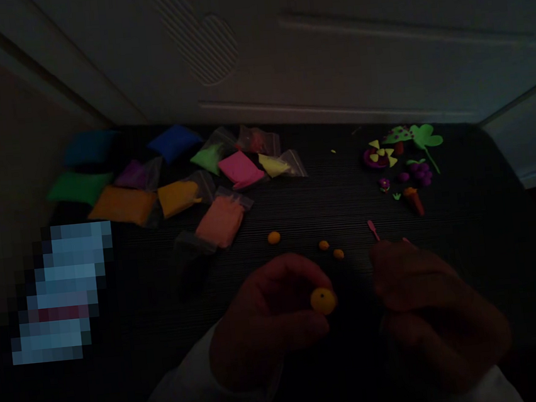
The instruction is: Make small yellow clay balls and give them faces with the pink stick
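Between the thumb and fingers of my left hand (278,310) is a yellow clay ball (322,301) with one small dark dot on its face. To the right of it, apart from the ball, my right hand (435,311) is closed with its fingers curled in; whatever they may hold is hidden in the dim light. Beyond my left hand lie a larger orange-yellow clay ball (274,237) and two small ones, one (324,245) just left of the other (338,254). A pink plastic modelling tool (373,229) lies beyond my right hand, partly covered by it.
Bags of coloured clay, including an orange bag (123,205) and a peach bag (221,220), spread over the dark table's left and middle. Finished clay pieces, among them a purple grape bunch (421,173) and green clover (425,137), lie back right. A pale panel (353,60) rises behind.
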The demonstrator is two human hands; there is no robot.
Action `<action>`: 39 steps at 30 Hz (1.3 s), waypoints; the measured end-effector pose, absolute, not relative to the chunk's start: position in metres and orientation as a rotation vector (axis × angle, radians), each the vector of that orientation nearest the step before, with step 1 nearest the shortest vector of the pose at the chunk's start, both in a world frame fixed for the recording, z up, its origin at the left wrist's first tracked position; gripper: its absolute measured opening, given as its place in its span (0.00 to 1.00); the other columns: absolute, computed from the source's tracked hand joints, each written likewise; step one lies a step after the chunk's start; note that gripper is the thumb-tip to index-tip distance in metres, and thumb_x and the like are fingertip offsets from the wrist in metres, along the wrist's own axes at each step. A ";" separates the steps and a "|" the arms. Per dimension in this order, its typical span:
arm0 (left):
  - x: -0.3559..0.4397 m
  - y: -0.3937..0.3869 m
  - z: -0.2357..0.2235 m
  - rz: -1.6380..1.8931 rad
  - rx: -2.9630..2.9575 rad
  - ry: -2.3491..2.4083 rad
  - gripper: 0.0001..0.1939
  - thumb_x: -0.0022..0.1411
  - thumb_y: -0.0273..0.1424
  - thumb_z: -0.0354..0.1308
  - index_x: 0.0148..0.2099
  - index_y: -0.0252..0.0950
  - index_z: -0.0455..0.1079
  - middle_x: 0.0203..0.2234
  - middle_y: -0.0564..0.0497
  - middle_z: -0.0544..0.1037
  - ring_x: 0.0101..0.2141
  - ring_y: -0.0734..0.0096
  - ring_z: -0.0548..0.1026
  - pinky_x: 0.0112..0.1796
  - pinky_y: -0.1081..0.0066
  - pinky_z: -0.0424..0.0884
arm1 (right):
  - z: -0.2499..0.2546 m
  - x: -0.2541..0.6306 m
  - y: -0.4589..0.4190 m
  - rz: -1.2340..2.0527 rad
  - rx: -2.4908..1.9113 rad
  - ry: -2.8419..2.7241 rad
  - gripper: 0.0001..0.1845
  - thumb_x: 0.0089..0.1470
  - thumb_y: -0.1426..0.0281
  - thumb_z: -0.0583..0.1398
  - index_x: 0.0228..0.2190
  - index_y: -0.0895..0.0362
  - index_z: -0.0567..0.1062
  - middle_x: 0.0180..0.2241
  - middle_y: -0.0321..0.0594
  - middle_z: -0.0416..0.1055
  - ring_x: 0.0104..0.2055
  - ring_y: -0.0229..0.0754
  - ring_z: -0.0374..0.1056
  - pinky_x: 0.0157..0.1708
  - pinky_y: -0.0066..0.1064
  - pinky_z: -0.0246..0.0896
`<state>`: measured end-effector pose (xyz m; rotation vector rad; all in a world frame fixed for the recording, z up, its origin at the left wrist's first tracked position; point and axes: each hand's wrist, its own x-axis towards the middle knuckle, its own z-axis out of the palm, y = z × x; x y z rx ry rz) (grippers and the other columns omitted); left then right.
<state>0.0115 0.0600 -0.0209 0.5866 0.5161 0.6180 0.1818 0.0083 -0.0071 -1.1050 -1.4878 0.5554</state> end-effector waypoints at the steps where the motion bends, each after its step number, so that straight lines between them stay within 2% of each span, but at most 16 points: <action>1: 0.012 0.060 -0.021 0.618 0.573 0.524 0.10 0.44 0.28 0.65 0.32 0.37 0.71 0.24 0.53 0.72 0.28 0.74 0.67 0.30 0.73 0.61 | -0.008 0.182 0.009 0.564 -1.092 -1.482 0.09 0.49 0.72 0.58 0.36 0.53 0.74 0.28 0.37 0.71 0.33 0.42 0.65 0.37 0.42 0.61; 6: 0.013 0.061 -0.020 0.619 0.509 0.515 0.09 0.47 0.30 0.64 0.34 0.37 0.72 0.22 0.54 0.72 0.27 0.76 0.69 0.30 0.75 0.63 | -0.011 0.179 0.012 0.768 -0.891 -1.319 0.07 0.49 0.73 0.59 0.33 0.59 0.75 0.26 0.38 0.70 0.30 0.39 0.63 0.35 0.39 0.60; 10: 0.014 0.060 -0.020 0.603 0.491 0.494 0.10 0.47 0.30 0.64 0.35 0.38 0.71 0.20 0.55 0.73 0.26 0.77 0.69 0.29 0.76 0.62 | -0.012 0.174 0.017 1.129 -0.766 -0.959 0.05 0.48 0.66 0.60 0.28 0.54 0.73 0.20 0.32 0.63 0.26 0.36 0.59 0.29 0.34 0.58; 12: 0.013 0.060 -0.020 0.603 0.488 0.491 0.10 0.47 0.29 0.64 0.35 0.39 0.71 0.21 0.55 0.73 0.26 0.78 0.69 0.29 0.77 0.63 | -0.010 0.172 0.021 1.288 -0.690 -0.798 0.09 0.46 0.61 0.61 0.23 0.53 0.69 0.16 0.29 0.55 0.22 0.33 0.56 0.24 0.29 0.55; 14: 0.013 0.060 -0.021 0.609 0.493 0.489 0.10 0.47 0.28 0.64 0.35 0.39 0.72 0.21 0.56 0.73 0.26 0.78 0.69 0.29 0.77 0.63 | -0.008 0.170 0.025 1.390 -0.603 -0.706 0.15 0.44 0.62 0.63 0.18 0.55 0.64 0.15 0.27 0.49 0.20 0.31 0.51 0.21 0.26 0.51; 17: 0.012 0.060 -0.022 0.613 0.502 0.490 0.10 0.47 0.27 0.64 0.36 0.40 0.72 0.21 0.56 0.73 0.26 0.79 0.69 0.29 0.78 0.63 | -0.005 0.169 0.031 1.476 -0.509 -0.646 0.21 0.43 0.65 0.63 0.15 0.57 0.55 0.15 0.27 0.47 0.19 0.29 0.48 0.19 0.24 0.48; 20: 0.012 0.060 -0.023 0.615 0.502 0.487 0.10 0.47 0.26 0.64 0.36 0.39 0.72 0.23 0.56 0.74 0.27 0.79 0.70 0.30 0.79 0.64 | -0.005 0.169 0.031 1.506 -0.459 -0.612 0.23 0.43 0.66 0.63 0.15 0.57 0.53 0.15 0.27 0.47 0.19 0.30 0.48 0.19 0.24 0.47; 29: 0.015 0.060 -0.019 0.669 0.458 0.516 0.10 0.48 0.31 0.63 0.36 0.37 0.73 0.25 0.52 0.76 0.29 0.74 0.72 0.32 0.76 0.66 | -0.006 0.171 0.028 1.547 -0.450 -0.552 0.20 0.41 0.65 0.64 0.16 0.56 0.57 0.16 0.27 0.48 0.20 0.30 0.47 0.20 0.25 0.47; 39: 0.019 0.062 -0.015 0.675 0.416 0.527 0.06 0.51 0.28 0.60 0.34 0.36 0.75 0.26 0.51 0.77 0.28 0.75 0.73 0.30 0.77 0.67 | -0.010 0.174 0.025 1.475 -0.553 -0.632 0.09 0.44 0.62 0.63 0.23 0.52 0.70 0.17 0.28 0.51 0.22 0.32 0.51 0.22 0.27 0.49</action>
